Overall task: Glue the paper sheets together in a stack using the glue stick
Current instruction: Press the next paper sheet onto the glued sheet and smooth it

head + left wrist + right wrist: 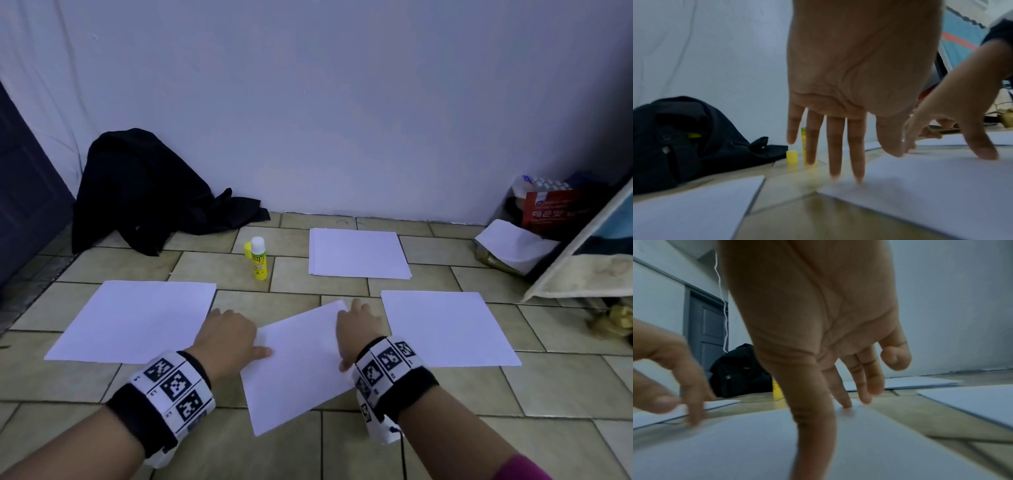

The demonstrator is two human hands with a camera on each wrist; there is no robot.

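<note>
Pressing the skewed white paper sheet with flat, empty fingers, my left hand lies nearer the upright yellow glue stick than my right hand.

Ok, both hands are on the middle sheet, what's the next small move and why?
Probably square the tilted middle sheet with both hands, left hand and right hand, since it lies askew. Then reach for the uncapped glue stick, which stands untouched beside its cap.
</note>
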